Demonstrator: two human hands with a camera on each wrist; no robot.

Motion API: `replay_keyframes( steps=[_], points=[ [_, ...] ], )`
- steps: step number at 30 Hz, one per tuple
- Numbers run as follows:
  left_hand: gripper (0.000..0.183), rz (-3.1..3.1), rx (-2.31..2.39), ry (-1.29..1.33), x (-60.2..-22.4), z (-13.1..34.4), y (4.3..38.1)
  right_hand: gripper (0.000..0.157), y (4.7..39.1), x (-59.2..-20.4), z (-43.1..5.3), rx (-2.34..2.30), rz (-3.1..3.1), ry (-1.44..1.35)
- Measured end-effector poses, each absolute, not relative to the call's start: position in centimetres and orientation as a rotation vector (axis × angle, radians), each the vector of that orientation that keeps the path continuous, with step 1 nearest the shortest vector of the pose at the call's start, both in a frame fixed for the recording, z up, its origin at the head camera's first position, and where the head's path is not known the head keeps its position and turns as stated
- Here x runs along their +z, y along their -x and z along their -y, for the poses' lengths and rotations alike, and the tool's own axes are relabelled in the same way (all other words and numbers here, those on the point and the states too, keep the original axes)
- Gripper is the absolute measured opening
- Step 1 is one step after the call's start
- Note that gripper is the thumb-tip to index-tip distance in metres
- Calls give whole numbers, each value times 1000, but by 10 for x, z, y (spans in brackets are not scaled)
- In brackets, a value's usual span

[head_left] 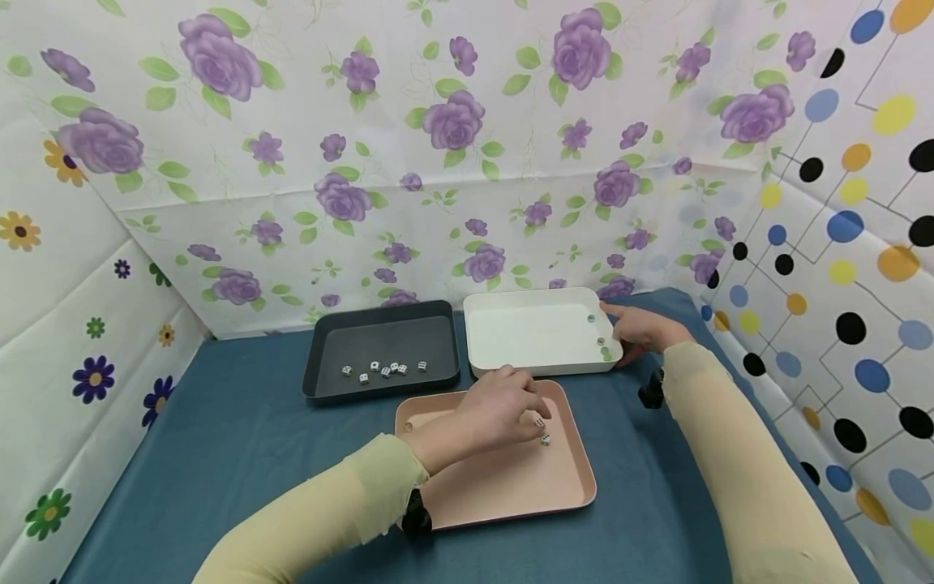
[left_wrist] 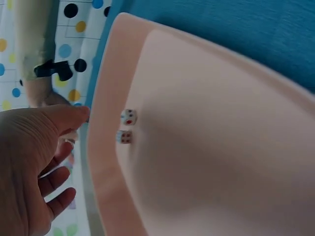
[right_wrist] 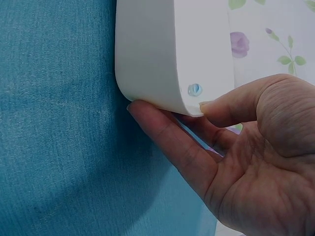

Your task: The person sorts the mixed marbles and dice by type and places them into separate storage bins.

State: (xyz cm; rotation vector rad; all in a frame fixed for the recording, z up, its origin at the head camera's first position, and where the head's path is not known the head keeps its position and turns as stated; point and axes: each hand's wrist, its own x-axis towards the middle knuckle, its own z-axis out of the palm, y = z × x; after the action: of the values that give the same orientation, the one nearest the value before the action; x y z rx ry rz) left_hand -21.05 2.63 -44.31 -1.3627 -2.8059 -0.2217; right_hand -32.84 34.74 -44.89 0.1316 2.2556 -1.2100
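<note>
My left hand [head_left: 503, 405] hovers over the pink tray [head_left: 511, 487], fingers loosely bent and apart, with nothing seen between them. Two white dice [left_wrist: 127, 127] lie in that tray close to the fingertips. A small yellowish round piece [head_left: 409, 426] is by the tray's left wall. At the right end of the white tray [head_left: 533, 328], my right hand [head_left: 645, 328] grips the rim, thumb on top and fingers beneath, as the right wrist view shows. Near that thumb lies a clear glass marble [right_wrist: 195, 89] with a blue streak. More small greenish marbles [head_left: 606, 354] sit at that end.
A black tray [head_left: 379, 324] holding several white dice [head_left: 386, 372] stands left of the white tray. All trays lie on a blue cloth [head_left: 241, 454]. Floral sheeting [head_left: 452, 203] rises behind, and dotted sheeting [head_left: 839, 284] bounds the right side.
</note>
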Motion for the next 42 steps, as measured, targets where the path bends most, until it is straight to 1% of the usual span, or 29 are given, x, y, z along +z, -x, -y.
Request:
replay_keyframes(
  steps=[9, 18, 25, 32, 42],
  points=[
    [15, 2827, -123, 1346, -458, -33, 208, 87, 328, -449, -346, -1212, -2259, -130],
    [14, 2797, -44, 1341, -470, -36, 208, 87, 329, -450, -349, -1214, -2264, -119],
    [15, 2785, 29, 1352, -473, -38, 206, 87, 329, -450, -348, -1213, -2266, -123],
    [12, 2776, 8, 1378, -476, -39, 205, 87, 329, -449, -348, -1207, -2264, -115],
    [15, 2784, 3, 1358, -479, -40, 203, 87, 329, -450, -350, -1220, -2260, -116]
  ],
)
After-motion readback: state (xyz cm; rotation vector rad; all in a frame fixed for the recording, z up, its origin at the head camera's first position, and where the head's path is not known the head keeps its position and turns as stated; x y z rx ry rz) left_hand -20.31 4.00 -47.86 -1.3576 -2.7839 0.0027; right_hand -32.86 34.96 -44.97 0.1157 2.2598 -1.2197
